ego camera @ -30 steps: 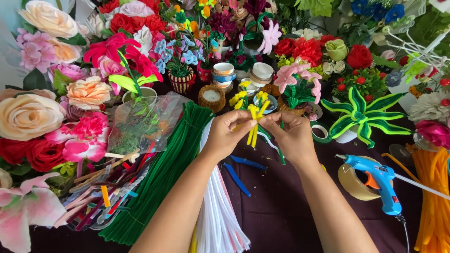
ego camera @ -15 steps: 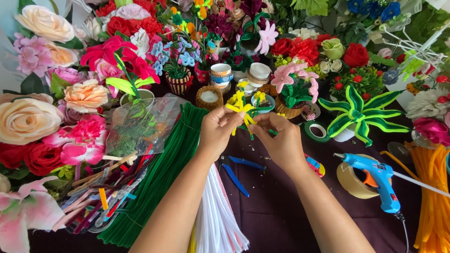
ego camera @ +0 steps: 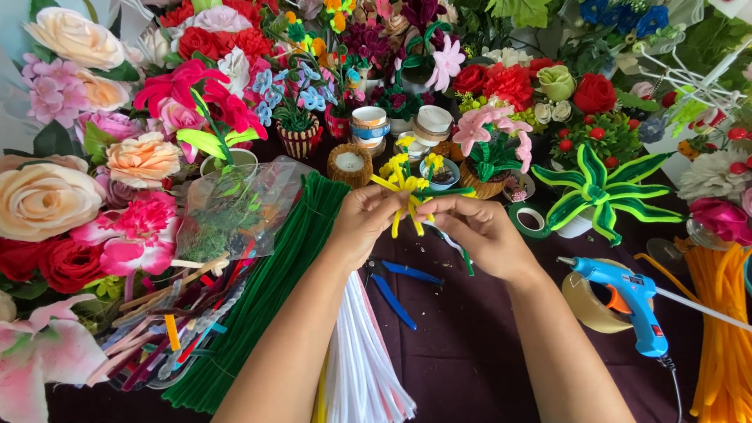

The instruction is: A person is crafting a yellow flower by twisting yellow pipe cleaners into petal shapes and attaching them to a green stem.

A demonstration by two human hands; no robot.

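Dark maroon craft table (ego camera: 470, 352) crammed with fake blooms. Left hand (ego camera: 364, 223) and right hand (ego camera: 478, 231) both pinch a half-made yellow pipe-cleaner flower (ego camera: 401, 188) held above it: petals looped, ends loose; green pipe-cleaner bundle (ego camera: 266, 290) untouched.

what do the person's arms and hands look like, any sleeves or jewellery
Both forearms are bare from the bottom edge of the picture up to the wrists, with no sleeves in view. The left hand and right hand wear no gloves, and no rings, watch or bracelet show.
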